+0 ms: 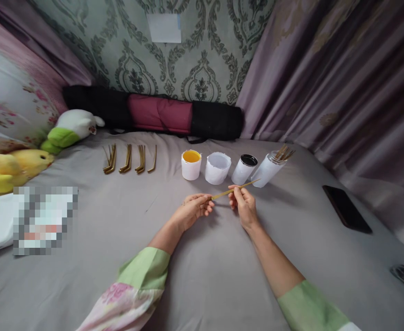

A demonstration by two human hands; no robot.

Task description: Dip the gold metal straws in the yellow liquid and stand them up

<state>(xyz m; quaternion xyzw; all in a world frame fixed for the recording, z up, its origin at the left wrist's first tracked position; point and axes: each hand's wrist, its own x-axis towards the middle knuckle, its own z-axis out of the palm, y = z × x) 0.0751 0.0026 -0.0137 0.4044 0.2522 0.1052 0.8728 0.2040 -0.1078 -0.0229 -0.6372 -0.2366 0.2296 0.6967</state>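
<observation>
the left hand (195, 208) is pinching the left end of a thin gold-brown stick (222, 194) above a grey sheet (202, 276), and the right hand (245, 206) is gripping it around the middle, both closing on it just apart from each other. the stick is slanting up rightward, its tip pointing at a jar of sticks (267, 171). a black-mouthed can (242, 174), a white tub (217, 172) and a yellow-filled tub (191, 171) are standing leftward beside the jar. further left, three bent bunches (128, 160) and one single piece (154, 158) are lying in a row. behind, a long black-and-maroon bag (159, 113) is resting against the wall (202, 55).
</observation>
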